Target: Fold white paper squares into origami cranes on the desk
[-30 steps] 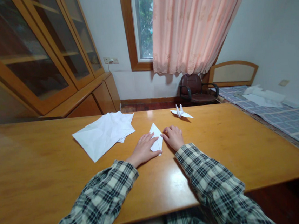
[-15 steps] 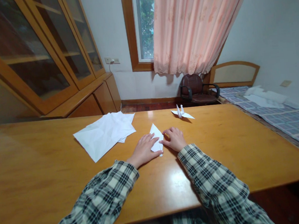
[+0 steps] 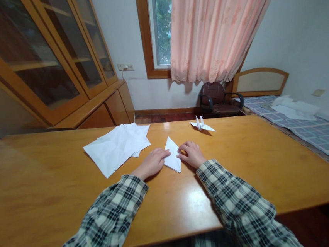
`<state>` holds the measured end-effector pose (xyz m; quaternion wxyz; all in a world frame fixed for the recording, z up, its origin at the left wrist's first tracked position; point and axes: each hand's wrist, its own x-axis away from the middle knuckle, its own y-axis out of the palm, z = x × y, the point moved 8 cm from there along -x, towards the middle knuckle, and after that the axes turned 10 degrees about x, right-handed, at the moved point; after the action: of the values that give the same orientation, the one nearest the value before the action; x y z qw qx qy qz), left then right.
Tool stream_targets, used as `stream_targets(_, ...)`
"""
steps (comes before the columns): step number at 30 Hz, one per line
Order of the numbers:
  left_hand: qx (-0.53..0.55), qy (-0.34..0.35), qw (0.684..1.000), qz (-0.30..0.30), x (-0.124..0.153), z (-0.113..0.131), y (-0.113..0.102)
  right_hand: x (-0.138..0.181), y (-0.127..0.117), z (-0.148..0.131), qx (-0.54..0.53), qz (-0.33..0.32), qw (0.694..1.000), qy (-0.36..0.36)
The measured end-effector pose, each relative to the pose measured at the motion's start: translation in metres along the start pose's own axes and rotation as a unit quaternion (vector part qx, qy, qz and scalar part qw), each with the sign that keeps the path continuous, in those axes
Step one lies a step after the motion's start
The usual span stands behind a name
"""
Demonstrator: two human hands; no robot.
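Observation:
A folded piece of white paper (image 3: 172,162), roughly kite-shaped, lies on the wooden table in front of me. My left hand (image 3: 153,161) grips its left edge, fingers together and the thumb side on top of the paper. At the right edge, my right hand (image 3: 192,154) pinches the paper between curled fingers and thumb. The parts of the fingers under the edges are hidden. Beyond my right hand stands a finished paper crane (image 3: 202,126) with its wings spread.
Several creased white sheets (image 3: 114,149) lie overlapping left of my left hand. The table (image 3: 58,196) reaches wide to both sides. A glass-doored cabinet (image 3: 88,61) stands at the far left, a dark red armchair (image 3: 215,95) behind the table, and a bed (image 3: 295,122) at the right.
My left hand has slid left off the paper's middle and lower tip, its spread fingers drawn together at the left edge. More of the paper shows. The right hand keeps nearly the same place.

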<state>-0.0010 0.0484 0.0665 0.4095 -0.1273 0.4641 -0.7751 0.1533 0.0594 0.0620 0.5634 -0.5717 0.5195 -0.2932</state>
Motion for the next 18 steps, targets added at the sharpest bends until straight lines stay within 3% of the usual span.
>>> stream_targets(7,0.077,0.026,0.997,-0.007,0.000,-0.007,-0.007,-0.001,0.000,0.002,-0.021,0.000,1.000,0.000)
stream_targets(18,0.166,0.010,0.986,-0.027,0.003,-0.013,-0.014,-0.003,0.001,0.005,-0.043,0.002,0.999,0.010)
